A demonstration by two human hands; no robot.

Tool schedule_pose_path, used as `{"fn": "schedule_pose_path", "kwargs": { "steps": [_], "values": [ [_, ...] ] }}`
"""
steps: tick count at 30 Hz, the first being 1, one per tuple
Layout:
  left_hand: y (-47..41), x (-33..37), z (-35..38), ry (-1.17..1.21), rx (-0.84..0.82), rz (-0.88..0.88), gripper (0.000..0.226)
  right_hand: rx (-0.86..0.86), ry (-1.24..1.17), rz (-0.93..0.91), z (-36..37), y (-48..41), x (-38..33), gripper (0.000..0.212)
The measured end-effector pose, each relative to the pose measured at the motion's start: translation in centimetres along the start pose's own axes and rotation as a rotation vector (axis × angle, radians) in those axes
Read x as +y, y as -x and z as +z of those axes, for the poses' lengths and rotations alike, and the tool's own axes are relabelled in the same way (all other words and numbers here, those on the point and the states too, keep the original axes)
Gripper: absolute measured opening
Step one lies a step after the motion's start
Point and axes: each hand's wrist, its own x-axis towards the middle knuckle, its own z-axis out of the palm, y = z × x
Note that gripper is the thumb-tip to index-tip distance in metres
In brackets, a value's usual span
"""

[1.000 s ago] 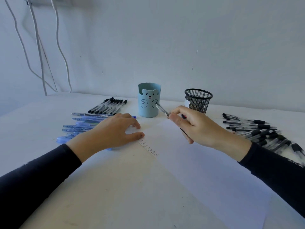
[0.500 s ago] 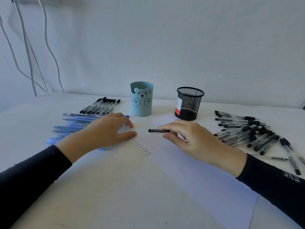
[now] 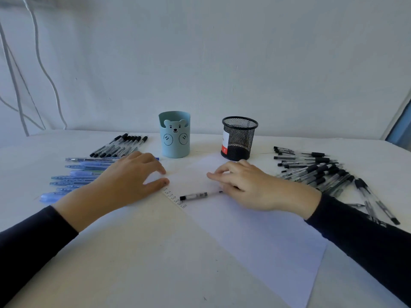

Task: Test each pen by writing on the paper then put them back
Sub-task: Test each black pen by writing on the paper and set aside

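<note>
White table (image 3: 133, 274), one paper sheet (image 3: 255, 232) lying slantwise under both hands. Left hand (image 3: 131, 181) rests palm-down on the sheet's near-left corner, fingers relaxed, gripping nothing. Right hand (image 3: 249, 185) sits over the sheet with fingers loosely curled; nothing shows in it. Loose pile of black pens (image 3: 322, 172) just right of the right hand. Blue pens (image 3: 75, 174) lie in a row left of the left hand, a second row of black pens (image 3: 120, 145) beyond it. Blue bear cup (image 3: 175, 138) and mesh cup (image 3: 239, 138) stand beyond the hands, both look empty from here. Pen in play (image 3: 193, 195) lies flat on the sheet between the hands, thin end at the right fingertips, black end toward the left thumb. Column of "Test" words (image 3: 175, 197) runs just off the left thumb, touching the pen's black end. My read: pen needs picking up for its line. Pinch the barrel low near the thin end, roll it into writing grip, left hand pinning the corner so the sheet can't skate. Write directly under the last word, light pressure, short stroke. Can't tell which group is the tested one, so match pen type when returning it.
</note>
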Motion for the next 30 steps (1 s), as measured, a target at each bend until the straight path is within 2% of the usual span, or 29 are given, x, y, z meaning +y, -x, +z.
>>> {"fn": "schedule_pose_path", "kwargs": {
  "steps": [2,5,8,12,14,16,19,22,24,26,28,30],
  "values": [
    [0.0,1.3,0.3,0.078,0.104,0.137,0.061,-0.037,0.080,0.094,-2.2,0.6,2.2,0.045],
    [0.2,3.8,0.6,0.316,0.088,0.205,0.052,-0.160,0.107,0.229,-4.7,2.1,4.8,0.044],
    [0.5,5.2,1.2,0.288,0.104,0.273,0.056,-0.256,0.087,0.315,-5.4,2.8,6.0,0.042],
    [0.3,5.1,1.6,0.262,0.131,0.306,0.044,-0.219,0.201,0.335,-4.8,2.5,6.3,0.030],
    [0.2,5.0,1.4,0.268,0.149,0.335,0.049,-0.176,0.206,0.332,-4.8,2.5,6.0,0.022],
    [0.0,4.8,0.8,0.300,0.216,0.320,0.039,-0.126,0.181,0.330,-4.8,2.5,5.9,0.016],
    [-0.7,3.7,-1.2,0.317,0.449,0.220,0.020,0.003,0.144,0.274,-4.7,2.5,5.4,0.013],
    [-2.1,0.7,-3.5,0.359,0.626,-0.033,0.006,0.175,0.180,0.141,-4.0,2.0,4.1,0.019],
    [-3.1,-2.2,-4.4,0.330,0.565,-0.237,0.005,0.335,0.203,0.054,-3.1,1.4,2.9,0.033],
    [-3.8,-5.2,-4.1,0.227,0.375,-0.396,0.013,0.474,0.247,0.002,-2.0,0.8,1.8,0.044],
    [-4.2,-7.2,-3.0,0.123,0.231,-0.485,0.019,0.500,0.229,-0.018,-1.0,0.5,0.9,0.048],
    [-4.4,-8.2,-1.9,0.060,0.187,-0.530,0.022,0.492,0.152,0.016,-0.4,0.6,-0.1,0.057]
  ]
}}
